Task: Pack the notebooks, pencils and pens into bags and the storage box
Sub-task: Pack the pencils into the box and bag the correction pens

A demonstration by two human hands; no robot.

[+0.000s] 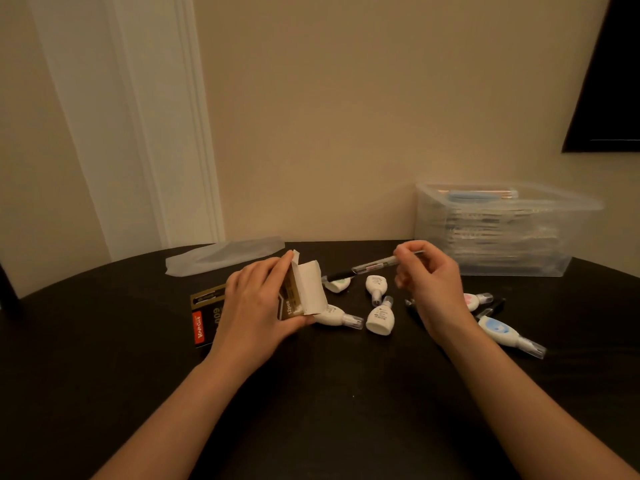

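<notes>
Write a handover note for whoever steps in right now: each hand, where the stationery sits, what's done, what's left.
Left hand grips the open pen box.
Right hand pinches one pen above the correction tapes.
Done: the storage box, back right, already holds some items. A clear bag lies flat behind the pen box.
Left: this pen, the loose correction tapes, and a dark pen by the right wrist.

Correction tape dispensers (380,318) lie scattered on the dark table (329,393) below a beige wall (329,116).
</notes>
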